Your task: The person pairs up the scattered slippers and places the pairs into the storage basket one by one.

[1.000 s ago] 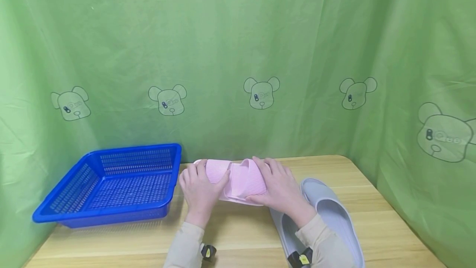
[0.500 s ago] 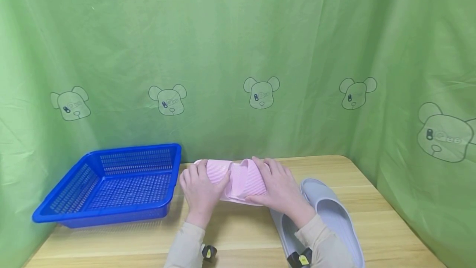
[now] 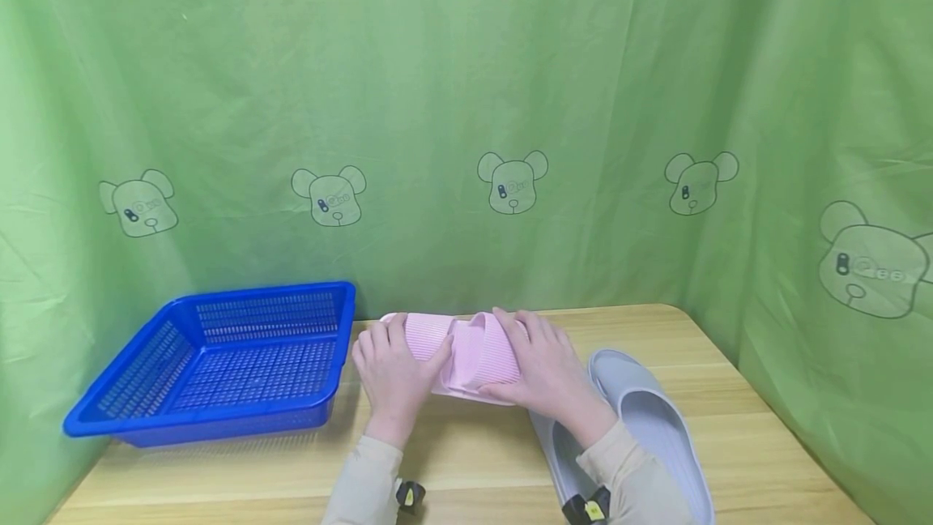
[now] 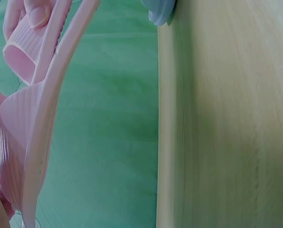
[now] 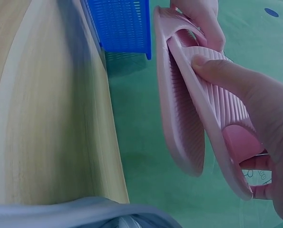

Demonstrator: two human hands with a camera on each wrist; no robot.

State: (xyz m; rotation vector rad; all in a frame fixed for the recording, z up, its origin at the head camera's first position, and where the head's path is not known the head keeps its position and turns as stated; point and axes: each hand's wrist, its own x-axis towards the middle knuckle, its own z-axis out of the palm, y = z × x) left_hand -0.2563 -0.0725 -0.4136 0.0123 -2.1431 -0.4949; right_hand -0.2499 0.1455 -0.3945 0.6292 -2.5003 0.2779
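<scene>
My left hand [image 3: 397,383] and right hand [image 3: 550,367] hold a pair of pink ribbed slippers raised over the back part of the table. The left hand curls around the strap of the left pink slipper [image 3: 430,337], thumb on the strap's near edge. The right hand spans the strap of the right pink slipper [image 3: 500,359]. In the right wrist view the soles overlap: the nearer pink slipper [image 5: 215,104] lies against the other one [image 5: 167,95] and splays away at one end. Both pink slippers hang apart from the wooden tabletop [image 4: 227,118] in the left wrist view.
A blue perforated plastic basket [image 3: 219,416] stands at the left of the wooden table [image 3: 466,476]. Two large grey slippers lie at the right, one grey slipper [image 3: 634,383] beyond my right forearm and the other [image 3: 564,456] partly beneath it. A green printed curtain [image 3: 437,104] surrounds the table.
</scene>
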